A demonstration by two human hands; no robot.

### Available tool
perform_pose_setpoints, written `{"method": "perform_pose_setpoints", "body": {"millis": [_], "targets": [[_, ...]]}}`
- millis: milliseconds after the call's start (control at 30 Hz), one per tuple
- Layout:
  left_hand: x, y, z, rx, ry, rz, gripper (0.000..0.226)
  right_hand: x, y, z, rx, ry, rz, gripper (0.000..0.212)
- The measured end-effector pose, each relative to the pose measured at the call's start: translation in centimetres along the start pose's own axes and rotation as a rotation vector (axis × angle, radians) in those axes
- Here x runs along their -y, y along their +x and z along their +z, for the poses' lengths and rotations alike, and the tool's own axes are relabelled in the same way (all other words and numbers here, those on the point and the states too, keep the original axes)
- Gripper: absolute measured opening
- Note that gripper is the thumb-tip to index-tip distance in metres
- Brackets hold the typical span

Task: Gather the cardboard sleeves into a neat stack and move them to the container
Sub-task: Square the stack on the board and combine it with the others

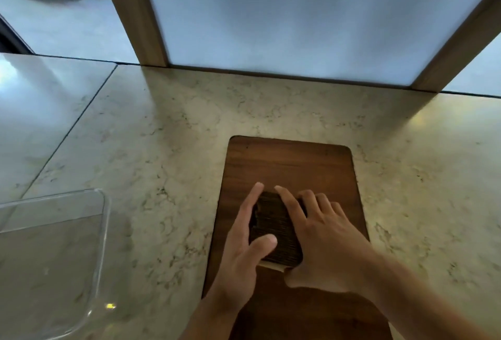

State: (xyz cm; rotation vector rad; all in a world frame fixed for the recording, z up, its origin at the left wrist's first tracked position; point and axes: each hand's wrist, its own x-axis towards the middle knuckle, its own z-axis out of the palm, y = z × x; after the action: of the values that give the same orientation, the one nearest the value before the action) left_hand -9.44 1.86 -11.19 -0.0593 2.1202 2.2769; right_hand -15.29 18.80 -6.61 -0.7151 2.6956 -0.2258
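Note:
A dark brown stack of ribbed cardboard sleeves [275,227] lies on a wooden board [292,161] near the front of the counter. My left hand [240,255] presses against the stack's left side, thumb resting on top. My right hand [322,239] cups the right side, index finger laid along the top edge. Both hands squeeze the stack between them, and its right part is hidden under my right hand. A clear plastic container [100,220] stands empty at the lower left, well apart from the stack.
The board rests on a pale marble counter [168,133]. A frosted panel in a wooden frame [135,11] rises at the counter's back edge. A seam [73,125] splits the counter at the left.

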Motion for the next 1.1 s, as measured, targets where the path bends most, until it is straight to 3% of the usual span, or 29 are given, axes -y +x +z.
{"method": "perform_pose_setpoints", "body": {"millis": [167,367,433,533,600,667,800,933,1033,1100], "targets": [[0.7,0.5,0.6,-0.066,0.052,0.087,0.063,0.2,-0.4,0.2,-0.051,0.000,-0.053,0.138],[1.5,1.3,2.3,-0.311,0.281,0.162,0.029,-0.6,-1.4,1.2,-0.106,0.099,-0.007,0.142],[1.4,1.3,2.4,-0.320,0.296,0.158,0.029,-1.5,-3.3,1.6,-0.169,0.453,0.075,0.137],[1.1,1.4,2.7,-0.332,0.269,0.151,0.031,-1.8,-5.7,3.2,-0.488,1.302,0.161,0.109],[1.1,1.4,2.7,-0.321,0.264,0.135,0.033,-1.2,-6.0,4.6,-0.572,1.560,0.200,0.090],[1.0,1.4,2.6,-0.316,0.242,0.116,0.034,0.0,-5.3,5.3,-0.529,1.530,0.154,0.073],[0.9,1.3,2.4,-0.282,0.156,0.064,0.031,1.3,-3.9,4.9,-0.401,1.558,0.106,0.078],[0.8,1.2,1.8,-0.189,0.158,0.101,0.049,1.1,-3.3,4.7,-0.378,1.618,0.131,0.080],[0.9,1.3,2.1,-0.224,0.142,0.091,0.052,1.0,-3.2,4.7,-0.353,1.679,0.146,0.094],[1.2,1.5,2.6,-0.295,0.162,0.071,0.044,0.8,-3.3,4.9,-0.339,1.680,0.124,0.090]]}}
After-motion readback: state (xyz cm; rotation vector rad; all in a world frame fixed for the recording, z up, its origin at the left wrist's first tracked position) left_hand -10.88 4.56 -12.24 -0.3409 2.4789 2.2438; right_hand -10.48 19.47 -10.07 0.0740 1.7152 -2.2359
